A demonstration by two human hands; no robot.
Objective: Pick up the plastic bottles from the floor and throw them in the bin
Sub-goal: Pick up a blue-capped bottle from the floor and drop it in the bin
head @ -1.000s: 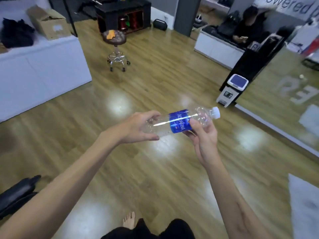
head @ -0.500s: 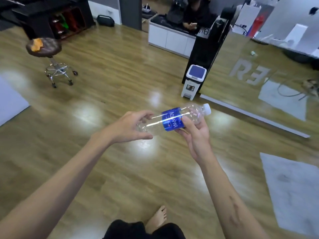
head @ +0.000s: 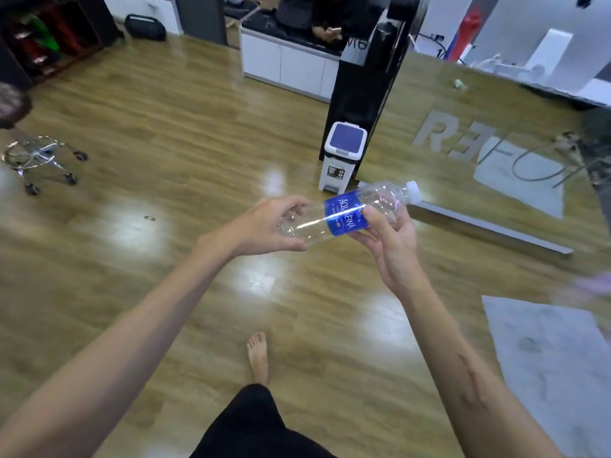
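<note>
- Left hand curls round the base end of the bottle, thumb under, fingers over the top.
- Right hand pinches the bottle at its blue label, thumb on top, fingers loosely bent beneath.
- Bottle lies nearly level in the air, white cap to the right, slightly raised.
- Bin, lid closed, stands on the floor beyond the bottle, against a black column.
- Stool far left; grey mat at right.

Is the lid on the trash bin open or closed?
Closed. The bin by the black pillar has its blue lid lying flat on top, no gap showing. Both hands hold the bottle, not yet thrown in.
</note>
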